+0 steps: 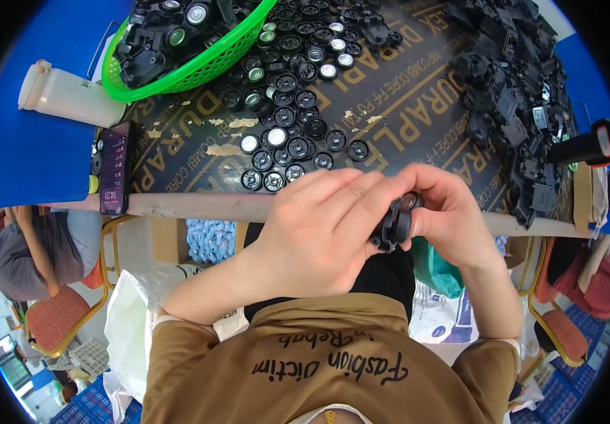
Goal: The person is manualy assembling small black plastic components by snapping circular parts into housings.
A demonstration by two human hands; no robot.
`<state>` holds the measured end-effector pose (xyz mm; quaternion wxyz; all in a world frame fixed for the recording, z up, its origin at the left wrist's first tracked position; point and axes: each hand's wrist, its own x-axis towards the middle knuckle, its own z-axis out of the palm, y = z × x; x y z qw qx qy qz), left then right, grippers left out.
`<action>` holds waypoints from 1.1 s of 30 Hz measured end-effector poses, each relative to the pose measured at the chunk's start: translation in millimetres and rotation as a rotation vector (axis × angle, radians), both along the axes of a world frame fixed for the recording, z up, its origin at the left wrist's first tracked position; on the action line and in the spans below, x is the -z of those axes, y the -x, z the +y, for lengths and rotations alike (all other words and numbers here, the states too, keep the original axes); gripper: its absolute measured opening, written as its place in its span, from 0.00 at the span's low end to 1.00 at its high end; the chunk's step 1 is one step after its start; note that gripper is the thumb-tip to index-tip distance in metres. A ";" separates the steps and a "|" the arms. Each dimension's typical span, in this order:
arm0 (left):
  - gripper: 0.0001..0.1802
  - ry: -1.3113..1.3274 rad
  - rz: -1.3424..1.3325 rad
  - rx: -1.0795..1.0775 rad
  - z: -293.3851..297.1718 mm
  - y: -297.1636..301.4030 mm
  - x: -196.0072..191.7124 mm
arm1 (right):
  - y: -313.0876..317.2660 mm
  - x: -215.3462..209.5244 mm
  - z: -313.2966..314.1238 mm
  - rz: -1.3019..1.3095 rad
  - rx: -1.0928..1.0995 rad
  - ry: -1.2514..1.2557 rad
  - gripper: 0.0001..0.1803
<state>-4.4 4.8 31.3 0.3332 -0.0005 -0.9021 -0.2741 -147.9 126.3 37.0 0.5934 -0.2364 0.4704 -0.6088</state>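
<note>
Just over the table's near edge, my left hand (319, 237) and my right hand (443, 212) meet around a small black plastic part with a wheel (395, 225). Fingers of both hands are closed on it. The back of my left hand hides much of its left side. My right thumb presses from the right, with the index finger curled over the top. Closest beyond my hands lie loose black toy wheels (298, 147), some with silver faces (277, 136).
A green plastic basket (199, 83) full of black parts stands far left, near a whitish bottle (65, 92) and a phone (115, 166). Black plastic housings (510, 106) are heaped on the right, beside a black cylindrical object (588, 145). Other people sit at both sides.
</note>
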 end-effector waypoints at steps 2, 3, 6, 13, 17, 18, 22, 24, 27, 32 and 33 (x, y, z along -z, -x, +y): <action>0.26 0.050 0.041 0.019 -2.3 2.3 1.2 | 1.9 1.0 2.2 0.061 -0.103 -0.057 0.08; 0.26 0.083 0.058 0.028 -3.8 2.9 3.8 | 0.8 0.1 3.2 0.057 -0.104 -0.061 0.08; 0.26 0.135 0.077 0.033 -5.0 3.8 5.1 | -1.3 -1.6 4.7 0.144 -0.039 -0.050 0.07; 0.26 0.245 -0.035 0.036 -9.2 0.8 1.5 | -7.6 8.4 1.8 0.416 0.003 -0.090 0.06; 0.33 -0.215 -0.163 0.090 -19.3 7.8 5.5 | -4.0 13.7 -5.7 0.464 0.092 0.028 0.05; 0.33 -0.414 -0.188 0.077 -17.6 8.4 4.2 | 0.1 17.4 -4.5 0.341 0.131 0.036 0.06; 0.29 -1.281 -0.130 0.338 -19.3 10.9 14.3 | 0.7 19.1 3.2 0.170 0.259 0.117 0.11; 0.22 -1.515 -0.005 0.424 -11.5 16.9 19.4 | -5.4 20.6 6.2 0.180 0.300 0.136 0.12; 0.20 -1.883 0.073 0.508 -5.5 20.3 17.7 | -21.5 32.5 3.3 0.150 0.535 0.314 0.22; 0.19 -2.097 0.190 0.468 -2.0 22.2 11.6 | -29.2 29.6 -0.6 0.351 0.546 0.437 0.21; 0.20 -2.096 0.216 0.431 0.2 24.2 10.4 | -28.3 28.6 -0.3 0.508 0.481 0.488 0.21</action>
